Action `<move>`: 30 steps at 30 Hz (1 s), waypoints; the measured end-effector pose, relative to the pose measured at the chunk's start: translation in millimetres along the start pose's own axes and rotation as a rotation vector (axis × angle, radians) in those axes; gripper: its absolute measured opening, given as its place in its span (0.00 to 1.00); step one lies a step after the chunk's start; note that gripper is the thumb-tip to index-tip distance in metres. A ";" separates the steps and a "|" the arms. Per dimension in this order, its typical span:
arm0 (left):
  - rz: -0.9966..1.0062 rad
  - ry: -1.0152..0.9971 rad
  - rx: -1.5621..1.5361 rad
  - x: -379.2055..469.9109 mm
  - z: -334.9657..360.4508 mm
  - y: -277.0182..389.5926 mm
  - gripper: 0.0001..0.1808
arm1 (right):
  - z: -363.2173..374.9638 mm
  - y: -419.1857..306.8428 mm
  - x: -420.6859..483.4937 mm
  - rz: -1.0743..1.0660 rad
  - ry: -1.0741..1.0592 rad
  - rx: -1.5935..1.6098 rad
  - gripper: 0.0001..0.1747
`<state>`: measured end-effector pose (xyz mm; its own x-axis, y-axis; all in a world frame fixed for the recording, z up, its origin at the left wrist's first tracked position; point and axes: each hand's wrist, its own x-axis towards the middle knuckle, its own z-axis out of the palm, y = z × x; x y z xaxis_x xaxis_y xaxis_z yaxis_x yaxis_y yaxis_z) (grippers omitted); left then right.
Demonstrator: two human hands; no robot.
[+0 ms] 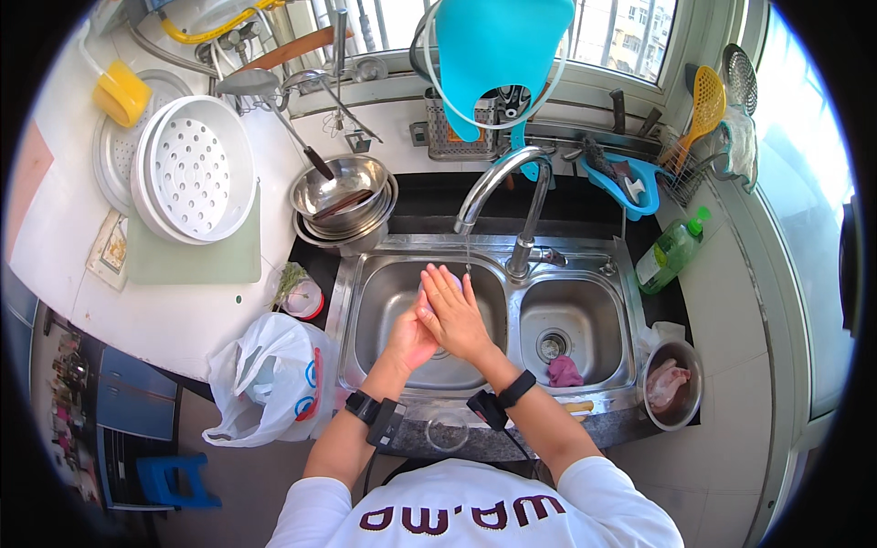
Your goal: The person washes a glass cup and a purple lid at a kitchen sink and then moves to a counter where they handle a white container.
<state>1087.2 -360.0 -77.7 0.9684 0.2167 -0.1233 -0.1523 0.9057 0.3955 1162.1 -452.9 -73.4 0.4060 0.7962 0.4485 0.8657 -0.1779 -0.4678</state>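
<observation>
My left hand (410,335) and my right hand (455,315) meet over the left basin (370,335) of a stainless steel double sink. Between them is a pale purple object (458,279); only slivers of it show around the fingers, so its kind is unclear. The left palm supports it from below and the left side, while the right hand lies flat across the top, fingers extended. From the chrome faucet (490,181) a thin stream of water falls close to the right fingertips. A crumpled purple cloth (565,372) lies in the right basin (596,308).
Left of the sink are stacked metal bowls (373,236), a small container (303,300) and a white plastic bag (274,377). At right stand a green soap bottle (670,255) and a metal bowl (697,373) holding raw meat (666,383). A turquoise cutting board (503,48) hangs above the faucet.
</observation>
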 end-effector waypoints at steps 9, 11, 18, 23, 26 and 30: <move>0.093 0.090 0.000 -33.2 -13.9 32.7 0.24 | 17.0 -42.2 4.1 -0.158 -0.029 0.059 0.36; 0.075 0.067 0.034 -39.9 -4.9 31.3 0.25 | 14.5 -35.9 24.4 -0.126 0.011 0.030 0.36; 0.142 0.087 0.115 -42.8 -1.9 39.1 0.25 | 21.5 -52.6 13.9 -0.138 0.030 0.000 0.35; 0.007 0.050 0.009 -45.9 -12.7 29.4 0.27 | 17.9 -38.9 48.5 -0.091 0.067 -0.077 0.33; 0.084 -0.007 0.041 -46.7 -9.0 47.3 0.27 | 22.7 -26.4 33.8 -0.018 0.126 -0.033 0.33; 0.144 0.046 0.023 -38.1 -24.8 39.3 0.26 | 24.4 -55.9 33.6 -0.252 0.057 -0.073 0.31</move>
<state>1039.4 -323.6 -80.0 0.9268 0.3607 -0.1048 -0.2842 0.8557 0.4324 1120.2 -402.1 -50.8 0.1886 0.7872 0.5872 0.9597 -0.0209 -0.2803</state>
